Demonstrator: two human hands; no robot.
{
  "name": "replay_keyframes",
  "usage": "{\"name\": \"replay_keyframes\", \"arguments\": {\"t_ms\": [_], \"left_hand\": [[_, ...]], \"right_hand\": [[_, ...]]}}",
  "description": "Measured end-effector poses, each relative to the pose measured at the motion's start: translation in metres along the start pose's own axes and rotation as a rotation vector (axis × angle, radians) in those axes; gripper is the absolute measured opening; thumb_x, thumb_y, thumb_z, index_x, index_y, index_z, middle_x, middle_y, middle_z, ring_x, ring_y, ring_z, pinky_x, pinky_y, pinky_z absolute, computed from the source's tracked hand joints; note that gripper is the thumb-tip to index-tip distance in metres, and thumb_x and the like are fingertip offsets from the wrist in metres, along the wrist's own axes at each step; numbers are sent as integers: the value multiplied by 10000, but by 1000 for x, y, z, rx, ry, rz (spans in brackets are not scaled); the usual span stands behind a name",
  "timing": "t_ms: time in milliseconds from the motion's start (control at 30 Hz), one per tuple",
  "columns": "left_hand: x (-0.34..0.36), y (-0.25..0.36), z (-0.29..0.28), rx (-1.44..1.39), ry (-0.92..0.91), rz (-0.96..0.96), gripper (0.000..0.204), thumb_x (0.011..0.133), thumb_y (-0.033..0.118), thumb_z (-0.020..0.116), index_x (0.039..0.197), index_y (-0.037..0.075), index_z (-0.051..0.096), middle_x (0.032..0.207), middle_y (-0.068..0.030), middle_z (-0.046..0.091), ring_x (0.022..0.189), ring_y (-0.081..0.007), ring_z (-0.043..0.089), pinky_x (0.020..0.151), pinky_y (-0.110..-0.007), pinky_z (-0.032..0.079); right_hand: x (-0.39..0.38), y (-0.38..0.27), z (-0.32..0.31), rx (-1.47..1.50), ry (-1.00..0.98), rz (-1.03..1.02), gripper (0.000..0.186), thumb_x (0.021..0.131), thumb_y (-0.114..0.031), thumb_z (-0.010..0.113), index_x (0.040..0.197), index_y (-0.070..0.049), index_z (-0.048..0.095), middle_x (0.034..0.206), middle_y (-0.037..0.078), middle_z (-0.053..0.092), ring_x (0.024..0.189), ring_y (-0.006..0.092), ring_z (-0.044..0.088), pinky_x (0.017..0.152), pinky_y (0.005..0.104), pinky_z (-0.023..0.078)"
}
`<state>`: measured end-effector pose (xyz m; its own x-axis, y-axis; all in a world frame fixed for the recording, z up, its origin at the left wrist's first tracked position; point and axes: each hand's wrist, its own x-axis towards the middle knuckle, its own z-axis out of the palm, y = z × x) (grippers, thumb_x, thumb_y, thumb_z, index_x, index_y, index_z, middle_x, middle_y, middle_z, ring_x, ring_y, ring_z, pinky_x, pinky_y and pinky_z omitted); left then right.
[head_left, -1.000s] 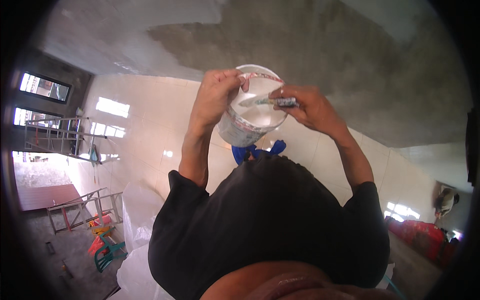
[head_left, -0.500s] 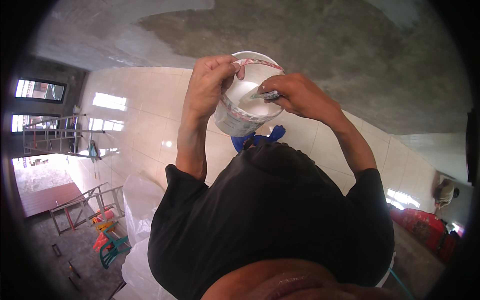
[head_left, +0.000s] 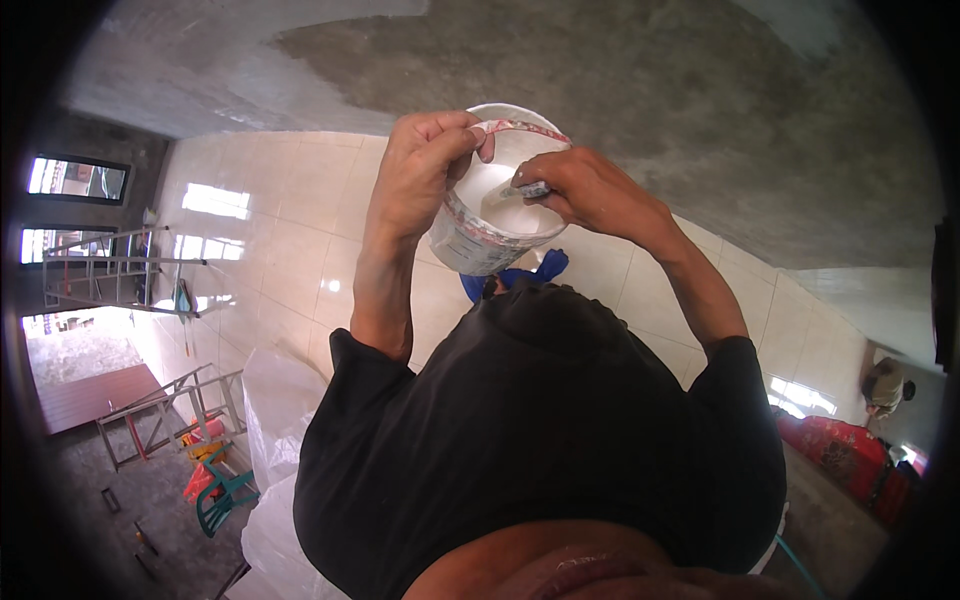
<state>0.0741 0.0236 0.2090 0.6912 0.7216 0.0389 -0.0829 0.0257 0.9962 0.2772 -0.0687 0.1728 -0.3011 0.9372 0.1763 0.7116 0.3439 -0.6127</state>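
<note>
From where I stand, a whitish bucket [head_left: 478,252] hangs in front of the person's dark shirt [head_left: 540,420], above the pale tiled floor [head_left: 290,235]. The left hand [head_left: 425,172], fingers curled closed, grips its red-stained handle [head_left: 525,127] near the rim. The right hand [head_left: 588,190] is closed around a brush [head_left: 531,189], which dips inside toward white liquid [head_left: 480,183]. The bucket is probably weighty, stiff-walled, slick where wet and apt to slosh if tipped; the handle or rim seems the surest hold. Its round rim leaves the brush little sideways room; beyond it rises a grey wall [head_left: 600,75], with tiles stretching left.
</note>
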Motion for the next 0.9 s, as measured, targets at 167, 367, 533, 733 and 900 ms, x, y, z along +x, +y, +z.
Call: {"name": "replay_keyframes", "arguments": {"t_ms": [167,367,533,733,900], "left_hand": [[-1,0,0,-3,6,-2,227,879,151,536,718,27,636,538,88,378,504,-13,286,484,-231,189],[-2,2,3,3,19,11,241,890,170,537,716,28,625,523,87,373,476,-15,280,462,-232,189],[-5,8,5,11,29,-3,225,876,140,534,712,20,632,540,85,382,504,-14,289,485,-232,191],[-7,14,8,22,38,-7,225,874,140,539,708,23,635,544,80,394,511,-16,303,489,-233,201],[-8,14,8,17,35,-10,230,876,146,538,707,22,633,543,80,393,514,-17,305,492,-235,202]], "right_hand": [[-5,-8,-7,13,72,-10,207,781,-67,672,981,-16,694,893,168,697,828,342,669,745,423,512],[-10,-10,-3,-20,224,27,201,793,-142,730,963,-40,698,795,161,692,706,325,671,648,401,520],[-11,-11,3,-125,227,3,221,780,-127,756,978,-52,691,797,140,694,677,305,673,605,372,517],[-8,-9,6,-131,134,-13,236,772,-121,739,992,-54,684,818,141,697,725,317,679,650,392,522],[-6,-14,4,-126,94,22,216,794,-136,731,989,-53,689,804,138,699,704,319,676,643,388,519]]}}
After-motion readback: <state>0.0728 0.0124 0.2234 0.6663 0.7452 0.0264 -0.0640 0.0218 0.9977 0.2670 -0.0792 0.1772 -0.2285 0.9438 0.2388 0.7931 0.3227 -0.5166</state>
